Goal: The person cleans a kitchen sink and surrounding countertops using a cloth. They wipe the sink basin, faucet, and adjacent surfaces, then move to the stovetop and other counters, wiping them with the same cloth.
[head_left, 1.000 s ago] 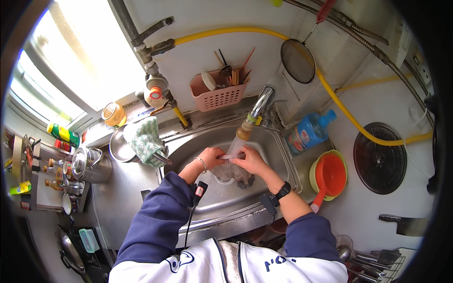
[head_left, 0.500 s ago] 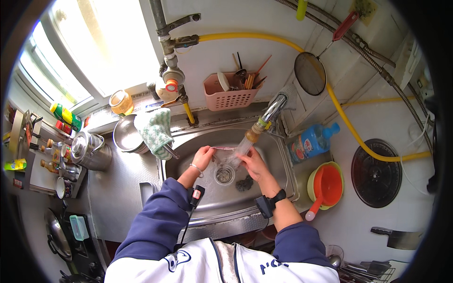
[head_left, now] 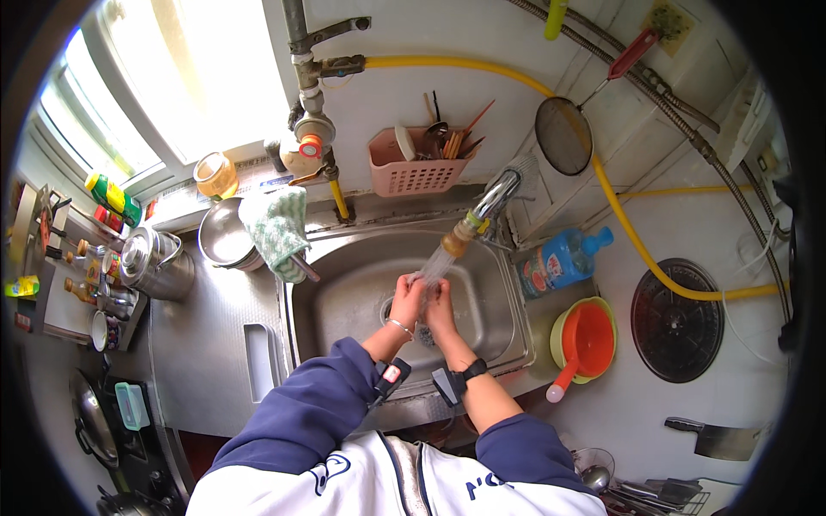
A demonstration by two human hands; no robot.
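"Where are the hands held?"

"Both are held close together over the metal sink [head_left: 331, 301], under the water [head_left: 437, 265] let out by the tap [head_left: 490, 198]."

"And the left hand [head_left: 408, 301]?"

"Its fingers are drawn together, and a scrap of pale film [head_left: 414, 279] is pinched at the tips, right by the stream."

"The right hand [head_left: 440, 311]?"

"Its fingers are curled in just beside the left; whether the film is also gripped there cannot be told."

"What is seen nearby?"

"A dark scourer [head_left: 424, 336] is partly hidden below the hands. To the right of the sink, a blue bottle [head_left: 559, 262] is seen, and a red dipper [head_left: 589, 340] is held in a green basin [head_left: 559, 335]."
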